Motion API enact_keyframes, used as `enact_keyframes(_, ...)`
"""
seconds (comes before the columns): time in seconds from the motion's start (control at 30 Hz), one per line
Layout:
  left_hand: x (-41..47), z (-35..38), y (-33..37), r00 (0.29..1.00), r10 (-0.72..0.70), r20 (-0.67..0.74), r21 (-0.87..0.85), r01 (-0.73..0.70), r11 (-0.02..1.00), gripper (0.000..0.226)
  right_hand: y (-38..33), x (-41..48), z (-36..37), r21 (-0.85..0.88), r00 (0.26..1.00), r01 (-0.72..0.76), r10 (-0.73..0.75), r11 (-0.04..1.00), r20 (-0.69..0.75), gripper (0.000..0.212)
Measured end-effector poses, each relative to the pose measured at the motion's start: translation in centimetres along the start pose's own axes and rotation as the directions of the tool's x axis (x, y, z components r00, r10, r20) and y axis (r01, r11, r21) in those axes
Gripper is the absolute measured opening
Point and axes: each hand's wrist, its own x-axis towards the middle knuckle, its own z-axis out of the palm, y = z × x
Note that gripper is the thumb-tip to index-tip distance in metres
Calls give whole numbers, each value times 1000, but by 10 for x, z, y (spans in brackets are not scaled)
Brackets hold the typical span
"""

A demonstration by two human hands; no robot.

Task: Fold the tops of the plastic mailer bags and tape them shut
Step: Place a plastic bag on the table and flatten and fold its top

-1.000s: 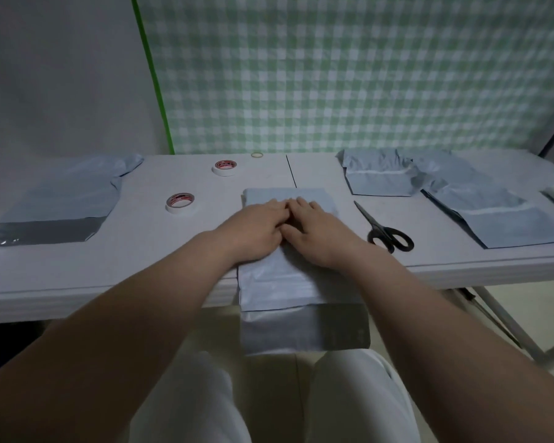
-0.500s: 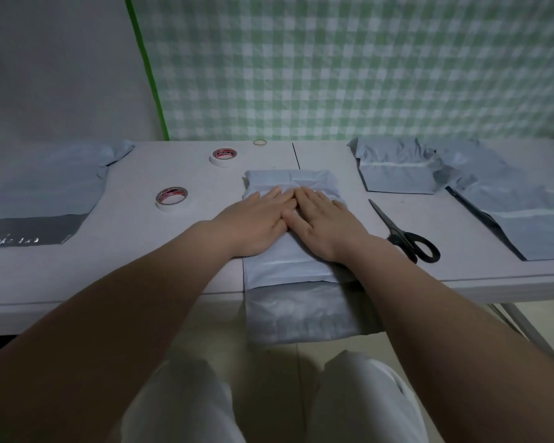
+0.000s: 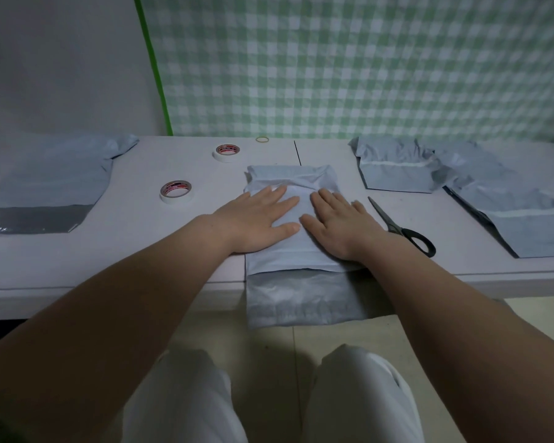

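While both palms press flat, fingers spread and gripping nothing, the left hand (image 3: 256, 220) and right hand (image 3: 339, 223) lie side by side on the grey mailer bag (image 3: 293, 180) at the middle of the table's (image 3: 173, 251) front edge — its darker end overhangs that edge. Two tape rolls (image 3: 176, 192) sit left of the bag, scissors (image 3: 403, 227) just right; other mailer bags (image 3: 397, 169) lie toward the right and left ends.

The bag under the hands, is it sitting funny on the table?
A bit. The mailer bag lies flat under the left hand and right hand, but its near end hangs over the table edge, unsupported. Its far end looks crumpled. Nothing is torn or spilled.
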Motion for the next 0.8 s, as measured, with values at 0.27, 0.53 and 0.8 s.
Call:
enact_keyframes(0.27, -35, 2, 9, 999, 48, 14, -16, -48, 999, 54, 0, -31, 1, 19, 986, 137, -134, 990, -101, 47)
enact_keyframes(0.53, -80, 16, 16, 921, 244, -304, -144, -298, 944, 38, 1, -79, 4, 84, 929, 236, -199, 968, -312, 31)
enact_keyframes(0.8, -105, 26, 10, 952, 252, -175, -119, -274, 954, 72, 18, -111, 23, 195, 900, 281, -188, 940, -394, 39)
